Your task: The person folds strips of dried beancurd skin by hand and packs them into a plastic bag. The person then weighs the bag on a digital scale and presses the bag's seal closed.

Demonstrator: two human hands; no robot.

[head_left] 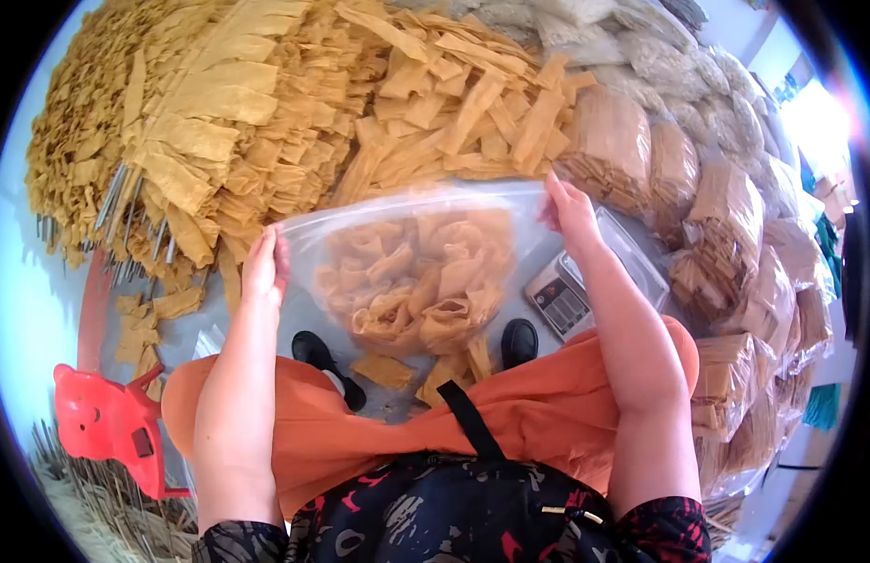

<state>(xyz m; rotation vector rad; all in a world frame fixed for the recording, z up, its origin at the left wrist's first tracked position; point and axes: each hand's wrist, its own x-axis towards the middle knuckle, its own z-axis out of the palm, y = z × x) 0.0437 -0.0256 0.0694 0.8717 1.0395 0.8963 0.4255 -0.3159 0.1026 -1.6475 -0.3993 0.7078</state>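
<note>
Between my hands a clear plastic bag point(412, 199) is stretched wide by its top edge. Rolled and crumpled yellow-tan sheets point(416, 272), which look like dried tofu skin, fill its lower part. My left hand point(266, 265) is closed on the bag's left top corner, thumb against fingers. At the right top corner, my right hand point(570, 211) pinches the plastic. Below the bag, a few loose sheet pieces point(383, 370) lie on the floor between my shoes. A digital scale point(561, 296) with a keypad sits under my right forearm, partly hidden by it.
Large heaps of dried yellow sheets point(294, 122) rise in front, with metal rods point(111, 202) sticking out at left. Filled clear bags point(721, 225) are stacked along the right. A red bear-shaped stool point(102, 418) stands at left. My black shoes point(519, 343) flank the bag.
</note>
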